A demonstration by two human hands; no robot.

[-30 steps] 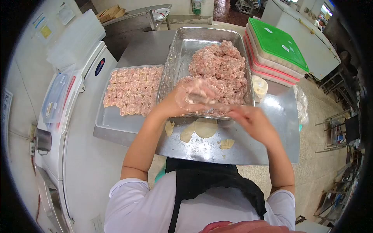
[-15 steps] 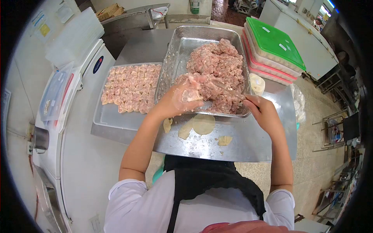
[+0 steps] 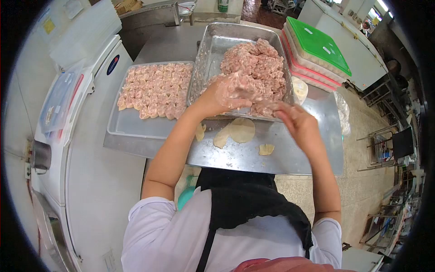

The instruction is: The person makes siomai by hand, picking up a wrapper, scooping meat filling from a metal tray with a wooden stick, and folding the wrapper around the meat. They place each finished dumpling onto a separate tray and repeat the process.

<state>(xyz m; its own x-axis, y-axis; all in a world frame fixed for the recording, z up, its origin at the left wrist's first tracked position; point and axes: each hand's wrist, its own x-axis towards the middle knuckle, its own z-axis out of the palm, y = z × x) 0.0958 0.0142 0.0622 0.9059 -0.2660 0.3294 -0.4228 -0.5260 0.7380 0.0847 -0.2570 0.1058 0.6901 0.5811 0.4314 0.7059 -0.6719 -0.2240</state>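
Note:
My left hand (image 3: pixel 224 96) is over the near left part of a deep metal pan (image 3: pixel 206 56), its fingers curled round a meat-filled dumpling wrapper, mostly hidden and smeared. My right hand (image 3: pixel 294 119), blurred, is closed on a thin tool at the pan's near right corner; the tool reaches toward my left hand. Pink minced meat (image 3: pixel 253 63) is heaped in the pan. Rows of meat-topped dumplings (image 3: pixel 156 88) lie on a translucent tray (image 3: pixel 136 128) to the left. Flat round wrappers (image 3: pixel 242 130) lie on the metal table (image 3: pixel 290 154) in front of the pan.
Stacked boxes with a green lid (image 3: pixel 317 45) stand to the right of the pan. Beside them are a stack of pale wrappers (image 3: pixel 299 89) and a clear plastic bag (image 3: pixel 342 113). A white freezer (image 3: pixel 99 136) is at the left, with a metal pot (image 3: pixel 41 156) beyond.
The view has shifted, so the table and pan appear higher. My left hand has moved right relative to the pan. My right hand is blurred, and its tool is closer to my left hand.

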